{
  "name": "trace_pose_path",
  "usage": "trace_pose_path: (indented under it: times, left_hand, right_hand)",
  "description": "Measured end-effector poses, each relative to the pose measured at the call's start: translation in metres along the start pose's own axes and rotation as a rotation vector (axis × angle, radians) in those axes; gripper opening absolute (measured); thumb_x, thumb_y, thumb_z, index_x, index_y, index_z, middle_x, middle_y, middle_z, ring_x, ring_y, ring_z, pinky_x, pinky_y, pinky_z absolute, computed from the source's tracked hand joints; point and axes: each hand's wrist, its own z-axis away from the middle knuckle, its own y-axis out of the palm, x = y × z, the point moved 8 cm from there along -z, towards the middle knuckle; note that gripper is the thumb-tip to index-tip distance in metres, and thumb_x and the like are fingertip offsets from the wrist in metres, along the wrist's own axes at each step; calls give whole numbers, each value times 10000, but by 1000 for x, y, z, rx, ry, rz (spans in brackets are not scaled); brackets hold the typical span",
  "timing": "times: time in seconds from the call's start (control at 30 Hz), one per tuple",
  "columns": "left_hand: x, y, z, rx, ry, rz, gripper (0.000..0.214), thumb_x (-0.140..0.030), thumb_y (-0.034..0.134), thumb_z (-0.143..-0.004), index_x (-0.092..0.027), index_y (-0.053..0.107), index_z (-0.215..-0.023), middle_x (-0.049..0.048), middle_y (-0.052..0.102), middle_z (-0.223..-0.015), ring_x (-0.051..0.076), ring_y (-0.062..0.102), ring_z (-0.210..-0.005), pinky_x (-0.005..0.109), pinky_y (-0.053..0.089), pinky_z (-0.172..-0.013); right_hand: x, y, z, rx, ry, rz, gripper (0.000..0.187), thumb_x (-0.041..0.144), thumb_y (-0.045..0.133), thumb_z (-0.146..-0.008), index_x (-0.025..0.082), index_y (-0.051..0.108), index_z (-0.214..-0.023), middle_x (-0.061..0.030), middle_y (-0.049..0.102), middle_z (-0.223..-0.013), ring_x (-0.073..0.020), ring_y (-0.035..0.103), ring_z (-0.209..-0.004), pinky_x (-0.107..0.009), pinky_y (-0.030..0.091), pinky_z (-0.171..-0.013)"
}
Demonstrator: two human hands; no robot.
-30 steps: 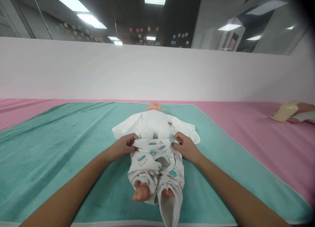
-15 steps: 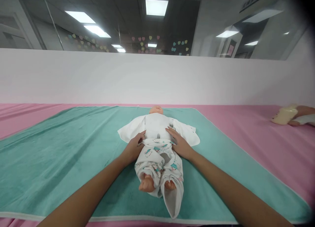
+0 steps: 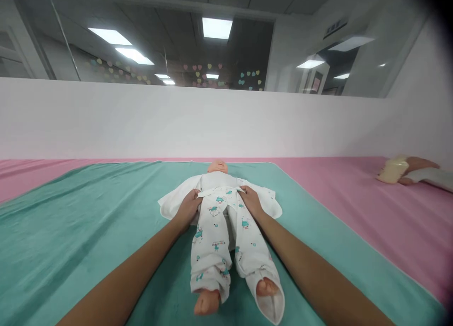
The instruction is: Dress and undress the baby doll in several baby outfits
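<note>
A baby doll (image 3: pixel 218 167) lies on its back on a teal towel (image 3: pixel 88 213), head away from me, in a white top (image 3: pixel 219 180). It wears white printed trousers (image 3: pixel 215 241), pulled up to its waist. Both bare feet stick out at the near end. My left hand (image 3: pixel 188 206) grips the waistband on the doll's left side as I see it. My right hand (image 3: pixel 249 198) grips the waistband on the other side. The fingers of both hands are curled round the fabric.
The towel lies on a pink cover (image 3: pixel 354 198) in front of a low white wall (image 3: pixel 198 123). At the far right lies another doll's arm (image 3: pixel 417 168) beside a cream bottle-like object (image 3: pixel 391 170). Glass panes above reflect ceiling lights.
The trousers were bunched at the doll's hips and knees. Both hands have pulled the waistband up toward the chest, and the trouser legs now lie stretched straight with the feet out.
</note>
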Motion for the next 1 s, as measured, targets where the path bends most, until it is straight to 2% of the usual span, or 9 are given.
trace_pose_path:
  times: [0.13,0.23,0.3,0.37,0.43,0.57,0.67,0.77,1.0]
  left_hand:
    - [10,-6,0,-45,-10,-27,136,-283,530,-677,-219,438,-755,-61,514,-617,101,475,-531,191,337,-477]
    - [5,-14,-2,-89,110,-165,117,-286,533,-689,-212,462,-746,22,605,-1034,172,560,-932,241,428,-712]
    - [-3,-13,-5,-56,210,-208,83,-250,517,-691,-207,451,-717,34,477,-1302,201,433,-1187,280,372,-903]
    - [-9,-8,-8,9,248,-256,67,-230,488,-703,-210,426,-686,22,423,-1364,202,355,-1263,309,316,-974]
    - [-15,-7,-10,35,249,-344,71,-248,475,-722,-214,430,-678,16,485,-1313,201,387,-1238,322,312,-971]
    - [-31,-12,-17,-22,245,-567,130,-331,462,-743,-214,470,-687,7,639,-981,195,546,-932,284,387,-783]
    - [-38,-17,-29,-88,223,-624,187,-365,459,-746,-206,442,-649,-25,552,-682,158,497,-684,242,348,-602]
    - [-38,-16,-44,-108,214,-544,229,-394,496,-732,-199,429,-634,-31,485,-627,142,441,-634,229,305,-558]
    - [-12,-13,-55,-172,48,-361,282,-448,567,-692,-193,455,-739,-22,502,-699,123,433,-601,223,313,-533]
  right_hand:
    - [-18,6,0,-8,60,-17,295,431,505,-710,193,573,-870,-45,617,-894,-211,553,-862,-348,415,-799]
    - [-21,8,-1,-5,64,-43,386,399,506,-722,198,543,-1048,-75,581,-1081,-220,525,-1006,-360,404,-880]
    - [-11,11,-2,45,-59,-26,434,333,479,-747,219,505,-1165,-65,489,-1263,-207,437,-1164,-364,339,-983]
    - [6,15,0,128,-244,50,436,283,434,-784,245,492,-1215,-33,420,-1351,-196,354,-1248,-385,254,-1050]
    - [19,17,4,187,-387,146,408,261,395,-815,260,518,-1204,-19,459,-1326,-196,366,-1239,-406,229,-1055]
    - [32,13,0,155,-409,198,331,252,402,-806,253,618,-1057,-22,611,-1098,-190,502,-1036,-354,342,-930]
    - [33,17,-17,111,-291,198,243,288,428,-780,239,665,-793,-4,642,-848,-177,529,-823,-299,371,-771]
    - [27,23,-40,72,-172,189,282,353,443,-758,224,599,-561,16,560,-592,-153,473,-639,-269,335,-639]
    - [-20,28,-65,45,92,19,304,470,546,-661,192,577,-543,8,542,-555,-158,487,-621,-253,321,-572]
